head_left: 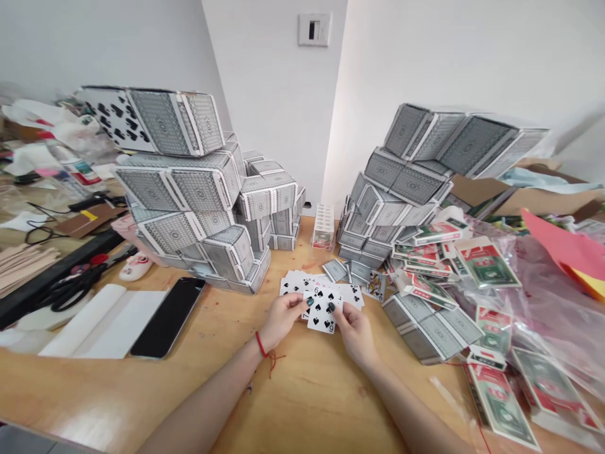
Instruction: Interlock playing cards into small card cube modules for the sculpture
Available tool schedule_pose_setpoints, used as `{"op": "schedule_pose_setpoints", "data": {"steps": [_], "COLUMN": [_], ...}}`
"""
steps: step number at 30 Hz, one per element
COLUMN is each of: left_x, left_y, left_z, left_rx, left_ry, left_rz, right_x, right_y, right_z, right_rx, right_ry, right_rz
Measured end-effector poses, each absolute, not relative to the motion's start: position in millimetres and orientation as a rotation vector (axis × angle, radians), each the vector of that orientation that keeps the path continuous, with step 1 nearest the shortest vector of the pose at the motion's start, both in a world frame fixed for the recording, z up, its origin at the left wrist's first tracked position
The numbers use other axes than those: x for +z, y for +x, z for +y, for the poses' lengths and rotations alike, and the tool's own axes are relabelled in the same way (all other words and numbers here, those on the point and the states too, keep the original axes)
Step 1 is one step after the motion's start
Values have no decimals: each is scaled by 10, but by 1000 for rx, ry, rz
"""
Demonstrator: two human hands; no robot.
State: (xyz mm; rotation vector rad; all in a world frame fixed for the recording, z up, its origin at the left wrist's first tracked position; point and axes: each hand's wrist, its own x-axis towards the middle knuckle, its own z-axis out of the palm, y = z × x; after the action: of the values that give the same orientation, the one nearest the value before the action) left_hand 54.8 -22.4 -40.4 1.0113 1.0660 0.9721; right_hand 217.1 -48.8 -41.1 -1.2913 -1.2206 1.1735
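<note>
Between my two hands, a six of spades playing card (323, 315) faces up toward me. My left hand (285, 320) grips its left side with the thumb on top, and another card shows partly beneath that thumb. My right hand (355, 331) pinches the right side, thumb also on the face. Just beyond my fingers, a loose spread of playing cards (292, 281) lies face up on the table (302, 397). Folded pieces made of cards (335, 270) rest behind the spread, near a face card (377, 285).
Tall stacks of card-built blocks stand on the left (203, 183) and right (401, 183). A clear case (323, 230) stands between them. Card boxes (491, 261) and plastic wrap crowd the right. A phone (169, 318), white paper (104, 321) and scissors (78, 287) lie left.
</note>
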Motion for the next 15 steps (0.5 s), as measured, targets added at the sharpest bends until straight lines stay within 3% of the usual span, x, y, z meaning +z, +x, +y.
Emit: {"op": "schedule_pose_setpoints", "data": {"steps": [15], "left_x": [-457], "left_y": [559], "left_z": [-238], "left_rx": [965], "left_ry": [1105], "left_rz": [1055], "right_x": [-450], "right_y": [2180], "right_z": [-493], "right_rx": [1237], "right_ry": [-1266], "right_rz": [-1228]}}
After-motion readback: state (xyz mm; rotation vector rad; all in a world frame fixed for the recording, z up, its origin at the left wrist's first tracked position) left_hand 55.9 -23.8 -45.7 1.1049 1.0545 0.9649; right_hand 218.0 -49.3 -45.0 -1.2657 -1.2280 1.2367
